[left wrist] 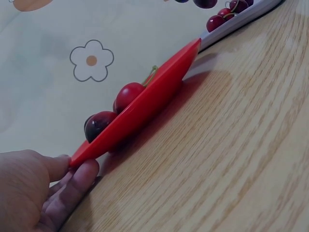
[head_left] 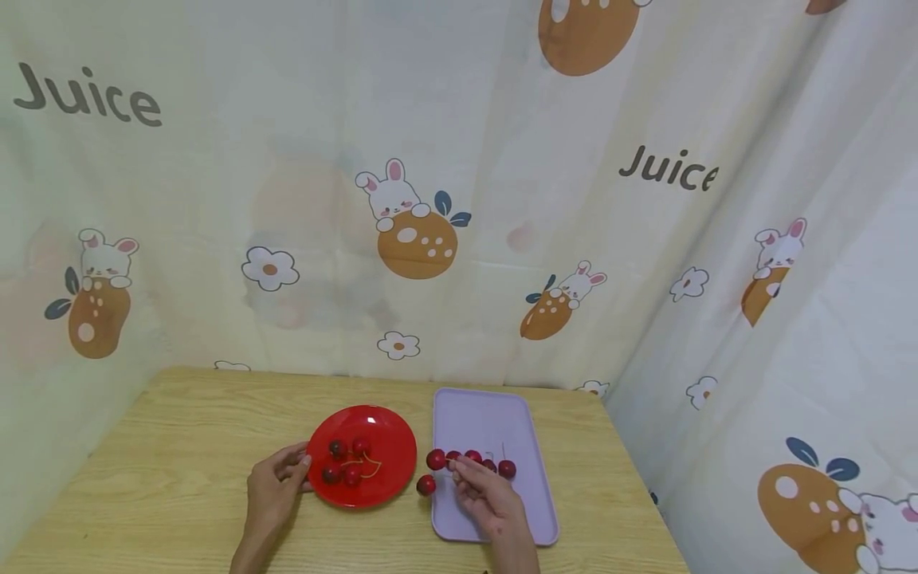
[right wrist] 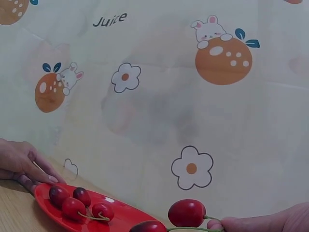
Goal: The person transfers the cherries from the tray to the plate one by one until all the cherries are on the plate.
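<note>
My left hand holds the left rim of a round red plate; the left wrist view shows the thumb above the rim and fingers below. Several dark red cherries with green stems lie on the plate. Between plate and tray, my right hand pinches the stems of two cherries. One held cherry hangs a little higher than the other cherry. In the right wrist view, both held cherries appear beside the fingertips, their stems running into the pinch.
A pale purple rectangular tray lies right of the plate, partly under my right hand. More cherries sit on it. Both stand on a wood-grain table. Behind and at the sides hangs a printed curtain.
</note>
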Available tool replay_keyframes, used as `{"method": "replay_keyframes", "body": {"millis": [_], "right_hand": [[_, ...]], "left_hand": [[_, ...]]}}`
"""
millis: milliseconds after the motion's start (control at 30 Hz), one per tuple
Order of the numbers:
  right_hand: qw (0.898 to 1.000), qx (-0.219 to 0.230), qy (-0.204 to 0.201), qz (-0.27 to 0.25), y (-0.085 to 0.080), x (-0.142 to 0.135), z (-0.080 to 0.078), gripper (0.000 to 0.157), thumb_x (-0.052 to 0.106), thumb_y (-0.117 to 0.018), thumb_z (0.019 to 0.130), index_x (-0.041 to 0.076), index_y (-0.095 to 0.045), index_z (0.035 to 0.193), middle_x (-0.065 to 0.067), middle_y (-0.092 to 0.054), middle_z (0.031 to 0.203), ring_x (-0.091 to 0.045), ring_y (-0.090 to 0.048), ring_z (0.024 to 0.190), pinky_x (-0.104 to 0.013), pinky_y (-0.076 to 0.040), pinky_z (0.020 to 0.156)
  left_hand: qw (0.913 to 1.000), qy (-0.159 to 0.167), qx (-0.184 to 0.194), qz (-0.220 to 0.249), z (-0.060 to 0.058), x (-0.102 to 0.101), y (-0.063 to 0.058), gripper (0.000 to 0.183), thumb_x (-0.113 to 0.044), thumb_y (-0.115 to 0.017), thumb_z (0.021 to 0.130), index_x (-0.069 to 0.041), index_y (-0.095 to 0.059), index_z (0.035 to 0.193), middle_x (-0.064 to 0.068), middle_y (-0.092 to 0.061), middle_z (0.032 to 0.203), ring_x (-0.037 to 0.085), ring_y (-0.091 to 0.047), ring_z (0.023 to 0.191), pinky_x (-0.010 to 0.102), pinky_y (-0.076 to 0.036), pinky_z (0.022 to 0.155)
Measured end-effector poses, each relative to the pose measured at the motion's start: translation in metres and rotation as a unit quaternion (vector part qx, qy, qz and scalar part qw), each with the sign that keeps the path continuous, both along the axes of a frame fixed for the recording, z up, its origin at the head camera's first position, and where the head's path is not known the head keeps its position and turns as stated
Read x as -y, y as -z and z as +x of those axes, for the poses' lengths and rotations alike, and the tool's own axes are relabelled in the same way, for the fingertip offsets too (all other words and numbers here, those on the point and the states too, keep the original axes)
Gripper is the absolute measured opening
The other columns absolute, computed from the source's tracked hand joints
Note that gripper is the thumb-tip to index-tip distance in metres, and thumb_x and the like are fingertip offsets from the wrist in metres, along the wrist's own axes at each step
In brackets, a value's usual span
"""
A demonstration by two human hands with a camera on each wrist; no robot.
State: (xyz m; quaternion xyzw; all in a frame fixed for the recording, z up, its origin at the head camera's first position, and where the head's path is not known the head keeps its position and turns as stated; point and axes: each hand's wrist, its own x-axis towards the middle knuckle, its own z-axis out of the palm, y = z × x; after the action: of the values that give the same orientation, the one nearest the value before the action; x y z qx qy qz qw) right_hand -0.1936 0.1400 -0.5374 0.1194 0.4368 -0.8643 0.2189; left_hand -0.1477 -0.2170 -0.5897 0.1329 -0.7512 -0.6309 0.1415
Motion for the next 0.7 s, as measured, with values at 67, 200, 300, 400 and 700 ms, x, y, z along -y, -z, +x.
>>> {"method": "replay_keyframes", "body": {"millis": [67,200,300,400,700], "right_hand": [[1.0,-0.003,-0.005,0.005,-0.001,0.002,-0.001,0.022,-0.003,-0.064,0.106,0.007,-0.083,0.106,-0.004,-0.085,0.094,-0.006,-0.076,0.081,-0.012,-0.06,0.075],[1.0,-0.01,-0.016,0.015,-0.001,0.007,-0.002,0.022,-0.003,-0.063,0.106,0.008,-0.082,0.105,-0.003,-0.085,0.094,-0.005,-0.075,0.082,-0.012,-0.059,0.075],[1.0,-0.011,-0.021,0.014,-0.002,0.012,-0.004,0.02,-0.003,-0.063,0.106,0.007,-0.08,0.105,-0.003,-0.085,0.095,-0.005,-0.075,0.082,-0.012,-0.059,0.075],[0.999,-0.015,-0.023,0.018,-0.003,0.016,-0.005,0.017,-0.003,-0.063,0.106,0.005,-0.077,0.108,-0.003,-0.084,0.094,-0.005,-0.074,0.083,-0.011,-0.058,0.076],[0.999,-0.018,-0.026,0.043,-0.001,0.026,-0.013,0.021,-0.003,-0.066,0.105,-0.006,-0.069,0.126,-0.005,-0.083,0.095,-0.007,-0.075,0.085,-0.013,-0.06,0.076]], "left_hand": [[1.0,-0.001,0.0,0.0,0.0,0.0,0.0,0.035,0.0,-0.068,0.106,0.009,-0.067,0.14,0.032,-0.074,0.124,0.001,-0.074,0.079,0.029,-0.072,0.067],[1.0,-0.006,0.002,-0.005,-0.001,-0.001,0.001,0.034,0.001,-0.067,0.106,0.008,-0.068,0.139,0.032,-0.074,0.123,0.001,-0.074,0.078,0.029,-0.072,0.067],[0.9998,-0.008,0.006,-0.014,-0.002,0.0,0.001,0.034,0.001,-0.067,0.106,0.007,-0.068,0.139,0.031,-0.074,0.122,0.0,-0.073,0.079,0.028,-0.072,0.067],[0.9998,-0.008,0.01,-0.015,-0.002,0.001,0.002,0.034,0.0,-0.067,0.107,0.006,-0.068,0.14,0.03,-0.074,0.122,0.0,-0.074,0.08,0.028,-0.072,0.068],[0.9999,-0.006,0.012,0.003,-0.004,0.001,0.004,0.035,0.0,-0.066,0.107,0.005,-0.068,0.142,0.03,-0.074,0.124,0.002,-0.074,0.081,0.029,-0.073,0.07]]}}
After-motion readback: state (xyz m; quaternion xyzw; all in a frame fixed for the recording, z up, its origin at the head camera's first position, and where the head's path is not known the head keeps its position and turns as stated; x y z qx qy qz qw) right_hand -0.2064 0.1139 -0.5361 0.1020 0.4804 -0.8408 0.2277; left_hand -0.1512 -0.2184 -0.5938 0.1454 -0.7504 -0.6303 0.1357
